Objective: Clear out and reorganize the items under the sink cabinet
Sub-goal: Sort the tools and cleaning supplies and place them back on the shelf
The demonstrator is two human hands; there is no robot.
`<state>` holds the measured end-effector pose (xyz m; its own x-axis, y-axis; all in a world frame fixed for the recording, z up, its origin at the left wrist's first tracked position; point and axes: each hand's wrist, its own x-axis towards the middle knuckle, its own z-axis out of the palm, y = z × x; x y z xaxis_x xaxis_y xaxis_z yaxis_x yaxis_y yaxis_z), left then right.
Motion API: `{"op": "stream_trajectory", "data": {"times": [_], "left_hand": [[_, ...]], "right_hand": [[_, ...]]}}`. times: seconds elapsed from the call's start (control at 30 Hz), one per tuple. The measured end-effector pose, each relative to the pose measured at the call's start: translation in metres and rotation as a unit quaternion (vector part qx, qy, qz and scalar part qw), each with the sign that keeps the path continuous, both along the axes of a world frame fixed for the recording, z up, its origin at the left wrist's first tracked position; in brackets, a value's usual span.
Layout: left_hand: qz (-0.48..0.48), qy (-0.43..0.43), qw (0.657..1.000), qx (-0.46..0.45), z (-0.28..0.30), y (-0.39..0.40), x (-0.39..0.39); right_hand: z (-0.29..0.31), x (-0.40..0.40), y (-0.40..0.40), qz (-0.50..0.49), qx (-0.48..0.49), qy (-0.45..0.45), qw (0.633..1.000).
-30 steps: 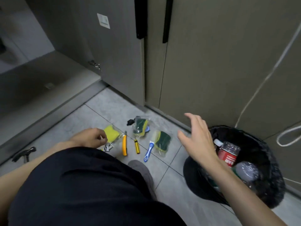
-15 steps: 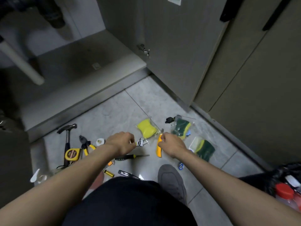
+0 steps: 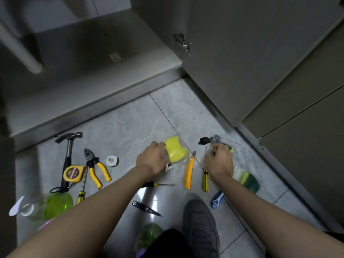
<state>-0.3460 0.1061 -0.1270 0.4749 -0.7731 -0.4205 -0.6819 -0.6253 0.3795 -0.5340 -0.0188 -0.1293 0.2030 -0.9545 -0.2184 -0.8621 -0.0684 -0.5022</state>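
Tools and bagged sponges lie on the grey tile floor in front of the open sink cabinet (image 3: 93,67). My left hand (image 3: 151,162) is curled over the near edge of a clear bag with a yellow sponge (image 3: 176,149). My right hand (image 3: 220,161) pinches the clear bag with a green sponge (image 3: 229,148), which it mostly hides. A yellow utility knife (image 3: 189,173) and a small yellow-black screwdriver (image 3: 205,180) lie between my hands. A third sponge bag (image 3: 246,178) and a blue scraper (image 3: 216,199) lie to the right.
At the left lie a hammer (image 3: 68,155), tape measure (image 3: 72,173), pliers (image 3: 95,165), long screwdriver (image 3: 82,185), white tape roll (image 3: 112,161) and green spray bottle (image 3: 48,203). The open cabinet door (image 3: 232,53) stands at the right. My shoe (image 3: 201,228) is below.
The view swung left from the trash bin to the floor items. My right hand came from the bin, then both hands moved forward onto the sponge bags.
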Motion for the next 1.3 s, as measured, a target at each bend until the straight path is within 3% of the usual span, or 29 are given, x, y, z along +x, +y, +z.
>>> {"op": "stream_trajectory", "data": {"times": [0.1, 0.23, 0.3, 0.43, 0.53, 0.63, 0.73, 0.97, 1.3], "left_hand": [[-0.015, -0.008, 1.0, -0.011, -0.01, -0.026, -0.006], [-0.045, -0.015, 0.997, 0.068, -0.029, -0.048, -0.013], [-0.042, -0.009, 0.995, 0.093, -0.039, -0.052, -0.015], [0.003, 0.019, 0.999, 0.042, -0.053, -0.05, -0.019], [0.019, 0.029, 0.999, 0.004, -0.051, -0.05, -0.013], [0.024, 0.029, 0.999, -0.011, -0.041, -0.048, 0.003], [0.02, 0.005, 1.0, -0.013, -0.028, -0.047, 0.032], [-0.022, -0.062, 0.998, -0.024, -0.03, -0.076, 0.124], [-0.062, -0.07, 0.995, -0.043, -0.075, -0.114, 0.179]], "right_hand": [[0.0, -0.009, -0.014, -0.068, 0.006, 0.026, 0.997], [-0.006, -0.021, -0.021, -0.109, 0.05, 0.073, 0.99], [-0.011, -0.023, -0.023, -0.111, 0.082, 0.056, 0.989], [-0.018, -0.018, -0.026, -0.118, 0.037, -0.011, 0.992], [-0.016, -0.01, -0.024, -0.14, -0.007, -0.118, 0.983], [-0.011, 0.003, -0.019, -0.123, -0.048, -0.224, 0.966], [-0.008, 0.032, -0.023, -0.087, -0.056, -0.271, 0.957], [-0.036, 0.14, -0.068, -0.002, 0.044, -0.22, 0.975], [-0.109, 0.184, -0.057, 0.069, -0.063, -0.171, 0.981]]}}
